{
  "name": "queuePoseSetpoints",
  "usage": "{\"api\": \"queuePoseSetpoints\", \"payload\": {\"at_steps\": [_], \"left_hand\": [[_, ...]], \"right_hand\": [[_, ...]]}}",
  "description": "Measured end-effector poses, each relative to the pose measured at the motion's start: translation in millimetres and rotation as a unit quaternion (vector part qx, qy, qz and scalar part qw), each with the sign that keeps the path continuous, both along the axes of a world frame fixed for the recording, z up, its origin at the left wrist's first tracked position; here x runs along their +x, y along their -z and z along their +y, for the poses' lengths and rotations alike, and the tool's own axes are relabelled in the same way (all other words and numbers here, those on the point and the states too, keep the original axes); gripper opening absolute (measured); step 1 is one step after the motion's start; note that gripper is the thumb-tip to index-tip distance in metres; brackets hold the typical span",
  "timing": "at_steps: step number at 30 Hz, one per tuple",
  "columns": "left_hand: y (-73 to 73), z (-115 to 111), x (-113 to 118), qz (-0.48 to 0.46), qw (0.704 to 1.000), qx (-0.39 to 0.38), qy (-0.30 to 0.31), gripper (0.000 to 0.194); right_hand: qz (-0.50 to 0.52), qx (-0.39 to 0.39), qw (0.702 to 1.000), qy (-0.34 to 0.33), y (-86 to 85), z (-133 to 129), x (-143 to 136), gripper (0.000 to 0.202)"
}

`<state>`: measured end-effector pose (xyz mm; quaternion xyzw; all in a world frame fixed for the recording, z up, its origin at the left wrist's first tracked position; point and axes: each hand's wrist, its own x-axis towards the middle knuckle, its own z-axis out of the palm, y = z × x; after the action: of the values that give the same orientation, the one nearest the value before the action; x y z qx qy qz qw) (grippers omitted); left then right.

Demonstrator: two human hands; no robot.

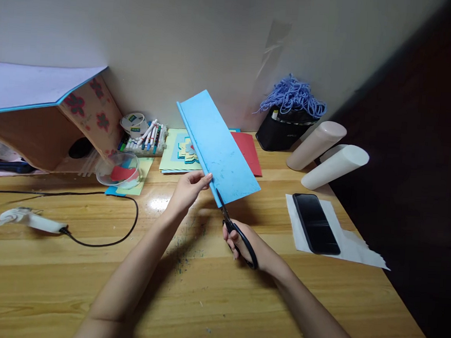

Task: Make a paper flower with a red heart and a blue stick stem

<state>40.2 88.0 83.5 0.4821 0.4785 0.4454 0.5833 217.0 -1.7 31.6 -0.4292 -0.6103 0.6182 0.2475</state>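
A sheet of blue paper (221, 148) is held up above the table, its left edge folded or rolled into a narrow strip. My left hand (189, 189) pinches that left edge near its lower corner, thumb on top. In my right hand (243, 242) is a pair of black-handled scissors (251, 253), fingers through the handles. The blades meet the lower edge of the paper beside the strip, just right of my left fingers. Part of the blades is hidden by the paper.
Behind stand a cardboard box (102, 109), markers (148, 138), a plastic bowl (111, 174), stacked coloured paper (172, 157) and a black holder with blue yarn (292, 99). White cylinders (333, 169) and a phone (316, 224) lie right; a corded glue gun (36, 221) lies left.
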Motion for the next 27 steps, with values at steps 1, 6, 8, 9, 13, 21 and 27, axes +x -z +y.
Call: {"api": "queuePoseSetpoints", "payload": {"at_steps": [1, 6, 8, 9, 13, 21, 27], "left_hand": [[-0.6, -0.7, 0.4, 0.005, 1.0, 0.003, -0.001, 0.03], [0.7, -0.8, -0.9, 0.011, 1.0, -0.004, 0.005, 0.027], [3.2, 0.2, -2.1, 0.003, 1.0, -0.009, 0.007, 0.027], [4.6, 0.8, -2.6, -0.001, 1.0, -0.01, 0.008, 0.028], [8.7, 2.3, -3.4, -0.012, 1.0, -0.011, 0.013, 0.029], [5.0, 0.2, -3.3, -0.018, 1.0, -0.011, 0.015, 0.026], [4.1, 0.2, -2.9, 0.008, 1.0, -0.004, 0.022, 0.026]], "right_hand": [[-0.004, 0.001, 1.0, -0.001, 0.6, 0.0, 0.0, 0.067], [-0.011, 0.018, 1.0, 0.015, 2.4, 0.0, -3.5, 0.065], [-0.017, 0.025, 0.999, 0.025, 1.9, -0.2, -5.2, 0.064], [-0.02, 0.024, 0.999, 0.032, 1.4, -0.2, -6.1, 0.063], [-0.028, 0.0, 0.997, 0.068, -2.4, -1.2, -10.8, 0.061], [-0.024, -0.023, 0.994, 0.1, -3.4, -5.8, -19.0, 0.059], [-0.014, 0.018, 0.999, 0.046, 5.6, -4.1, -13.3, 0.064]]}}
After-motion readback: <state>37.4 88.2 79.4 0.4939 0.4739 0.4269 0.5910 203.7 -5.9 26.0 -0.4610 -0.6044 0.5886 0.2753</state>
